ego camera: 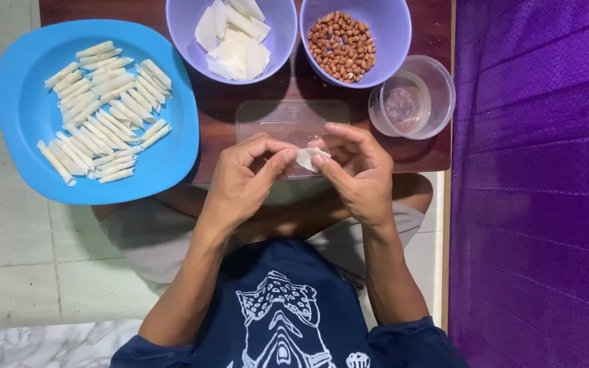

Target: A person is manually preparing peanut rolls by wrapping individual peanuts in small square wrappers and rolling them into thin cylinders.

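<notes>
Pinching a small white wrapper piece [306,158] between both hands, just above the clear plastic lid [288,117] on the dark wooden bench [438,41]. Left hand [243,182]: thumb and forefinger closed on the wrapper's left edge. Right hand [356,174]: thumb and fingertips closed on its right edge, other fingers curled over the top. Wrapper sits directly between the two grips, touching both; neither hand is clearly nearer. Long axis looks roughly left-right across the body, but it's crumpled and half hidden by fingers, so can't be sure.

Around it:
- blue plate [22,102] well to the left, holding a pile of thin white rolled sticks [100,112]
- purple bowl of flat white wrappers [234,37] straight ahead of the left hand
- purple bowl of peanuts [342,46] ahead of the right hand
- clear cup with a little water [412,99] just beyond the right hand, closest to it

Purple cloth [540,170] along the right side
</notes>
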